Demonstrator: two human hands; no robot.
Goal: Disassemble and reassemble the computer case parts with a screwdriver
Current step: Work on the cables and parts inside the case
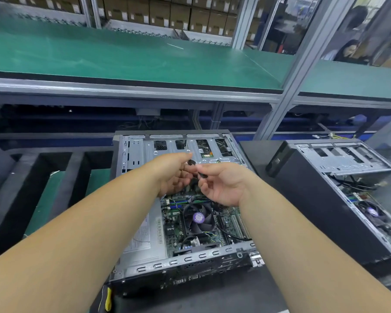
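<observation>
Pinching a small black cable connector (pixel 191 163) between them above the open computer case (pixel 145 224), the left hand (pixel 174 175) and right hand (pixel 224 186) appear mid-disassembly, with careful separation or reseating near the CPU fan (pixel 198 219) likely next, no screwdriver in either.

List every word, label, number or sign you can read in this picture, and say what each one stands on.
No text here can be read.
White label inside the open case: print and barcode, too blurred.
Purple sticker on the fan: ring of print, too small.
Purple sticker in the second case: blurred.
Labels on the cartons: too small.
</observation>
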